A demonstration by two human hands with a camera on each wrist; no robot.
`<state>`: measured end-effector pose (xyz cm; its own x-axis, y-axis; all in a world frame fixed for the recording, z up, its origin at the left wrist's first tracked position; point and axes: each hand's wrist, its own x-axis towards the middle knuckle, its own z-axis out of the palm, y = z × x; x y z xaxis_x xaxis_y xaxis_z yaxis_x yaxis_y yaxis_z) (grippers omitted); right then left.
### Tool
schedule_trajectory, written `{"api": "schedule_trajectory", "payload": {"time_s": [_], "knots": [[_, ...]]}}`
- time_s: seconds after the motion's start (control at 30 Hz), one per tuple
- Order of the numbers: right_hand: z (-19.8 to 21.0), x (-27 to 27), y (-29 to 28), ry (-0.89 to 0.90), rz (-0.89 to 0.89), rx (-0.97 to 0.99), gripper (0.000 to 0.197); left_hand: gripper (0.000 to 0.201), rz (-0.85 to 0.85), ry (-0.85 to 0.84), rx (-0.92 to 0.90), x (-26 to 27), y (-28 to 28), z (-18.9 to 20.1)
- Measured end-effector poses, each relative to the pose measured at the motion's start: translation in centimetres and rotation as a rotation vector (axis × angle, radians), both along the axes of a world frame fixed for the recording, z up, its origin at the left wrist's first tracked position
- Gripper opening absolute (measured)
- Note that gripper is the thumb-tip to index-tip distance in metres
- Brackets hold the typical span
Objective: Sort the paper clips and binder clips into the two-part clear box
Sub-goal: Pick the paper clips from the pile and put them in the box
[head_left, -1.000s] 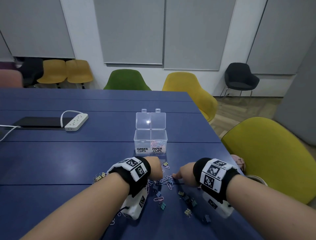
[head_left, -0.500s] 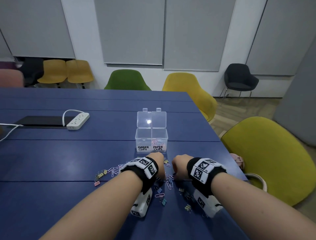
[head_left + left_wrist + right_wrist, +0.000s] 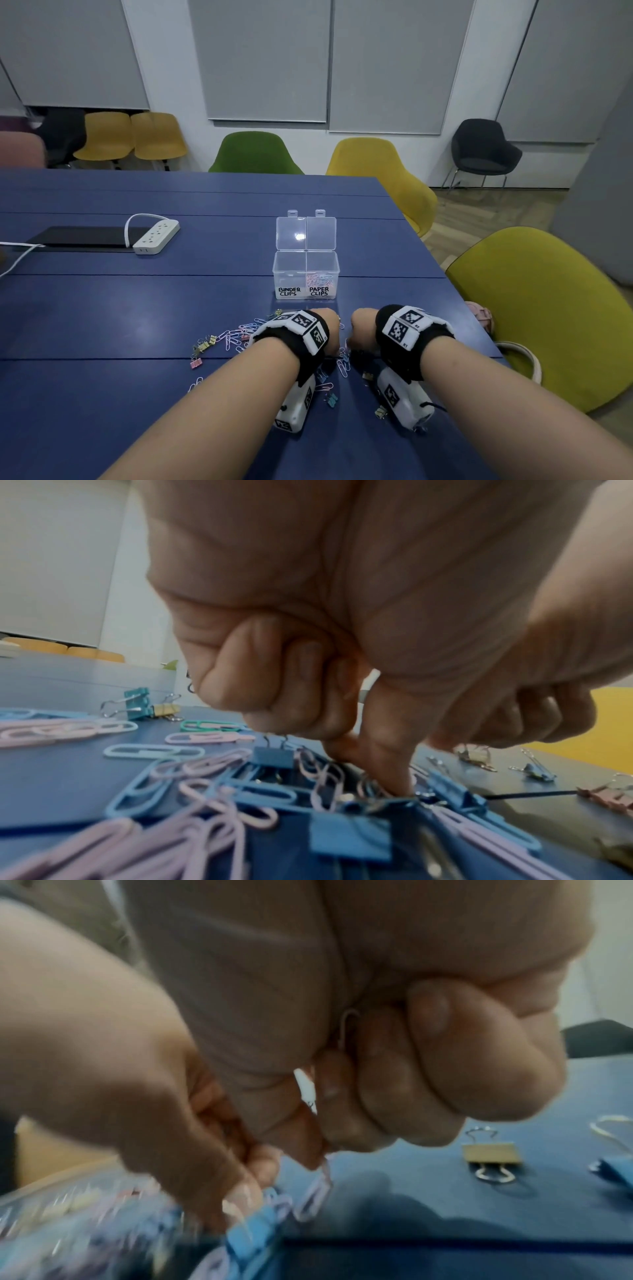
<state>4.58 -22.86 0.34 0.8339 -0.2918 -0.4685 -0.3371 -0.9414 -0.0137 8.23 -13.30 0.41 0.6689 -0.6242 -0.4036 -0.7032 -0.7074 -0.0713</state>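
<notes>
At lower centre of the head view, the left hand (image 3: 330, 329) and right hand (image 3: 363, 325) work a mixed heap of paper clips (image 3: 192, 785) and binder clips (image 3: 274, 757); the clear box (image 3: 306, 274) stands open just above. Left fingertips (image 3: 394, 775) press into the heap, holding nothing visible, while the right pinches a lilac paper clip (image 3: 316, 1194). Lifting it cleanly likely requires freeing tangled neighbours before carrying it to the right-hand "PAPER CLIPS" compartment.
</notes>
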Motion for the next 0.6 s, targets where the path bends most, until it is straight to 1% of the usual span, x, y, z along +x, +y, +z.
{"api": "schedule_trajectory", "payload": {"time_s": [0.07, 0.13, 0.23, 0.3, 0.33, 0.37, 0.4, 0.43, 0.5, 0.53, 0.57, 0.6], "knots": [[0.9, -0.3, -0.8, -0.058, -0.105, 0.207, 0.028, 0.037, 0.031, 0.028, -0.057, 0.0, 0.2, 0.2], [1.7, -0.9, -1.8, -0.152, -0.272, 0.476, 0.031, 0.033, 0.035, 0.047, -0.072, -0.1, 0.4, 0.2], [1.4, -2.0, -3.1, -0.321, -0.689, 1.019, 0.024, 0.017, -0.011, 0.055, -0.030, -0.9, 0.6, 1.0], [0.9, -2.5, -3.8, -0.417, -0.839, 1.290, 0.025, 0.020, -0.043, 0.070, -0.055, -1.2, 1.0, 1.4], [0.8, -2.7, -4.1, -0.434, -0.891, 1.409, 0.024, 0.024, -0.029, 0.101, -0.098, -1.0, 1.5, 1.6], [0.8, -3.0, -4.3, -0.433, -0.931, 1.502, 0.022, 0.028, 0.019, 0.153, -0.181, -0.7, 2.2, 1.6], [0.8, -3.3, -4.4, -0.420, -0.959, 1.566, 0.019, 0.026, 0.104, 0.249, -0.315, -0.1, 2.9, 1.4], [0.9, -3.6, -4.5, -0.408, -0.977, 1.602, 0.016, 0.022, 0.218, 0.400, -0.478, 0.4, 3.8, 1.3], [1.0, -4.0, -4.2, -0.426, -0.976, 1.610, 0.013, 0.022, 0.510, 0.862, -0.912, 1.4, 5.3, 0.5], [0.9, -4.0, -4.0, -0.452, -0.949, 1.581, 0.017, 0.022, 0.658, 1.084, -1.114, 1.7, 5.9, 0.3], [0.8, -3.8, -3.8, -0.465, -0.904, 1.525, 0.021, 0.020, 0.773, 1.248, -1.245, 1.9, 6.7, 0.4], [0.8, -3.5, -3.5, -0.457, -0.832, 1.425, 0.024, 0.018, 0.839, 1.359, -1.320, 2.2, 7.3, 0.2]]}}
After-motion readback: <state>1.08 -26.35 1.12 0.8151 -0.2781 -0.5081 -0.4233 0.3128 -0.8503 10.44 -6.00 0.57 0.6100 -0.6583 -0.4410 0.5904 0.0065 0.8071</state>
